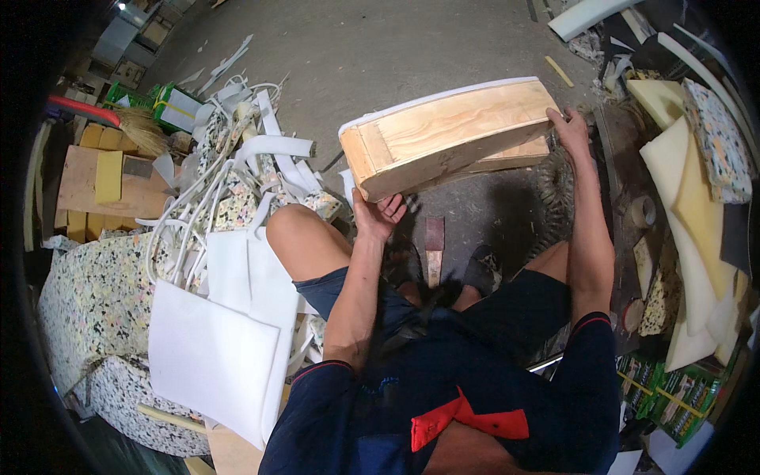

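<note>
The wooden frame (463, 123), a long pale plywood box piece, is up in front of the person, between both hands and above the floor (340, 55). Taking its middle as the centre of a dial, with twelve pointing away from the body, a white padding layer (443, 94) edges it from ten to one.

The left hand (378, 215) is between seven and eight o'clock. Its thumb presses on the near left corner, while its fingers, slightly spread and bent, reach below the underside, so that end of the frame lies between thumb and fingers. How far the fingertips bear on the wood is hard to tell.

The right hand (568, 133) is at three o'clock, closed on the right end, with thumb and fingers at the upper corner and the frame to the nine o'clock side of the palm.

At six o'clock, near the shoes, is a tool with a dark reddish head and pale handle (434, 250). White foam offcuts (273, 146) are heaped at nine, white foam sheets (214, 340) lie near eight, and cream foam sheets (689, 214) stand near four.
</note>
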`<state>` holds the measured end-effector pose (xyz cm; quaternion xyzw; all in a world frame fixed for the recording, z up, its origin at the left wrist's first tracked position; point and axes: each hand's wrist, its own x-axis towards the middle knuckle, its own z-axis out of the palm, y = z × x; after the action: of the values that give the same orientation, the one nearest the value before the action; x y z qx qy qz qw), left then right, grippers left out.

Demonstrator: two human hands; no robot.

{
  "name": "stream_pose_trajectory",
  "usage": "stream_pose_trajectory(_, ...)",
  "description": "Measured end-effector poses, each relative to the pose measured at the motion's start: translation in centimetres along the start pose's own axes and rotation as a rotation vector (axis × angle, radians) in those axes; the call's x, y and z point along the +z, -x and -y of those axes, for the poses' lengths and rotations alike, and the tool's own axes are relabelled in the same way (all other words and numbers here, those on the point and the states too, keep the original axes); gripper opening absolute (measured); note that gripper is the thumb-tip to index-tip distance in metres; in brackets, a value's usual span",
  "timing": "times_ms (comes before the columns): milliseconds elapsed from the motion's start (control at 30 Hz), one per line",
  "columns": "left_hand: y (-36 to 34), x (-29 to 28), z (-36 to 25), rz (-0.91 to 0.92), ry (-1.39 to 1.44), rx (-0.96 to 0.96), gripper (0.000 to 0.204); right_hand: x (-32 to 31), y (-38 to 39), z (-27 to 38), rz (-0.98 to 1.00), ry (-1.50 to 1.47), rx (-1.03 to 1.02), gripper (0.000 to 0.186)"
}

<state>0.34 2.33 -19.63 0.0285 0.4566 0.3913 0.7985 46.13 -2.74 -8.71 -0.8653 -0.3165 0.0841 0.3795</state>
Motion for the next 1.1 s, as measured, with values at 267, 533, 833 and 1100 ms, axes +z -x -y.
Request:
stream_pose_trajectory(267,0.3,0.4,0.1,0.102,-0.015,0.047,0.082,1.0,0.4,-2.2,0.212,-0.599,0.122,0.058)
stream_pose_trajectory(533,0.1,-0.1,-0.6,0.284,0.041,0.056,0.079,2.3,0.9,-1.7,0.176,-0.552,0.319,0.036)
stream_pose_trajectory(833,6.4,1.2,-6.6,0.467,0.004,0.248,0.091,3.2,1.9,0.0,0.117,-0.875,0.361,0.046)
stream_pose_trajectory(1100,14.2,6.3,-11.0,0.534,-0.208,0.306,0.083,3.9,5.0,0.7,0.446,-0.851,0.389,0.082)
